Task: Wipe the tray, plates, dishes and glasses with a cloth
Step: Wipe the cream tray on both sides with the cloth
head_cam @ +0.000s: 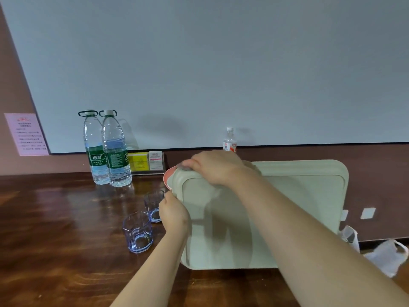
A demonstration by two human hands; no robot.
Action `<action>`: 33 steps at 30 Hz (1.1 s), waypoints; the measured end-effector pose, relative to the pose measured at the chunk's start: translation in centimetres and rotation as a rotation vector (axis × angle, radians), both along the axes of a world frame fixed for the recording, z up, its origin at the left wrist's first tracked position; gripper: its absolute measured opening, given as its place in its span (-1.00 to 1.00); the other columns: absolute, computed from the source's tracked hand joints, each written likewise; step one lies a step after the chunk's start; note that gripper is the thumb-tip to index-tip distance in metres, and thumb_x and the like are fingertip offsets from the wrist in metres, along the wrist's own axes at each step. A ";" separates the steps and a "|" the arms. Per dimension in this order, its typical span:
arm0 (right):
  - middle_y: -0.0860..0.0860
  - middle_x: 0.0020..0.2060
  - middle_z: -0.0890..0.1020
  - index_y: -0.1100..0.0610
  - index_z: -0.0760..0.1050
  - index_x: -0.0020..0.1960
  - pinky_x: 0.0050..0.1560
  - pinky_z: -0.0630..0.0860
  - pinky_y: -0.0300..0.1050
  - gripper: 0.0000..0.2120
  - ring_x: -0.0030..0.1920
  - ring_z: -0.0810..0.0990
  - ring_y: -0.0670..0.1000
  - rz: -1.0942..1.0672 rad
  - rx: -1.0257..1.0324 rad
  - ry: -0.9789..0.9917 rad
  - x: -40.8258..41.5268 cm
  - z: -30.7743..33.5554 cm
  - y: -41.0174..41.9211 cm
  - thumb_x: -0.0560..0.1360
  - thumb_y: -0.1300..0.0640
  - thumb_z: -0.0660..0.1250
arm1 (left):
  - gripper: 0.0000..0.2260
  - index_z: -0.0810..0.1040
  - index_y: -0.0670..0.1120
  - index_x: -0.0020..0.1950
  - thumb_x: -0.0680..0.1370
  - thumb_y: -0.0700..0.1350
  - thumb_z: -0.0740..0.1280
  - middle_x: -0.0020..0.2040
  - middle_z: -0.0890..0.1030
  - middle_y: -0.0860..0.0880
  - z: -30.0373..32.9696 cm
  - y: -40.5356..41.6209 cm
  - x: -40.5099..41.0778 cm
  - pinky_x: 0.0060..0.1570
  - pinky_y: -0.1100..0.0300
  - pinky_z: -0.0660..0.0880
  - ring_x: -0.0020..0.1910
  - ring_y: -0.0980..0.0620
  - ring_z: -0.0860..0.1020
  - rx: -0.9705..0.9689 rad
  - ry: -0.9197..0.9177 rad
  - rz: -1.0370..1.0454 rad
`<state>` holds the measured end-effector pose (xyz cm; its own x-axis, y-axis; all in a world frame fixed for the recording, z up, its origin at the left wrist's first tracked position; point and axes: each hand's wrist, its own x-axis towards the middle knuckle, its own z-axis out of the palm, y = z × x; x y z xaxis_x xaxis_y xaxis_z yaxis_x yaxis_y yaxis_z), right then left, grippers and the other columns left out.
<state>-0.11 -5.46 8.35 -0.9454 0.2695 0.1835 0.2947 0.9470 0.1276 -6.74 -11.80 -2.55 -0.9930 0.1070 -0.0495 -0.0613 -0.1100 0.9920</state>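
A pale green tray (298,196) is tilted up off the wooden table, its face toward me. My left hand (174,214) grips its left edge. My right hand (218,167) is at the tray's top left corner, pressing a grey cloth (184,166) against the rim; only a small bit of the cloth shows. Behind that corner a pink plate (168,179) peeks out, mostly hidden by the tray. Two bluish glasses stand upright left of the tray, one nearer me (137,232) and one farther back (153,204).
Two large water bottles (108,149) stand at the back left, next to a holder with yellow and white cards (147,161). A small bottle (229,140) stands against the wall behind the tray. White plastic bags (386,255) lie at the right table edge.
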 end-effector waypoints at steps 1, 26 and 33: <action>-0.02 0.16 0.51 -0.13 0.43 0.24 -0.09 0.29 -0.09 -0.72 0.15 0.48 0.09 0.030 -0.003 0.021 -1.0 0.0 -0.9 0.62 -0.01 0.04 | -0.67 0.49 -0.34 0.03 0.61 -0.18 0.00 -0.03 0.45 -0.32 -0.2 0.0 -0.1 -0.09 0.03 0.24 -0.01 -0.26 0.41 0.008 -0.007 0.001; -0.04 -0.03 0.64 -0.01 0.58 0.00 -0.17 0.29 -0.12 -0.51 -0.05 0.52 0.03 -0.333 -0.031 0.311 12.5 -1.3 10.6 0.57 -0.23 -0.05 | -0.71 0.52 -0.31 0.05 0.60 -0.14 0.10 0.01 0.56 -0.30 2.8 -1.4 0.3 0.02 -0.01 0.32 0.06 -0.28 0.47 -0.256 0.615 0.236; -0.08 -0.23 0.57 -0.06 0.43 -0.28 -0.22 0.27 -0.11 -0.60 -0.14 0.48 0.00 -0.277 -0.093 0.280 12.7 -0.9 9.6 0.53 -0.28 0.03 | -0.58 0.53 -0.11 0.01 0.65 0.10 -0.03 0.01 0.60 -0.11 9.3 4.3 5.8 -0.19 0.13 0.30 0.01 -0.15 0.54 -1.147 1.379 -0.321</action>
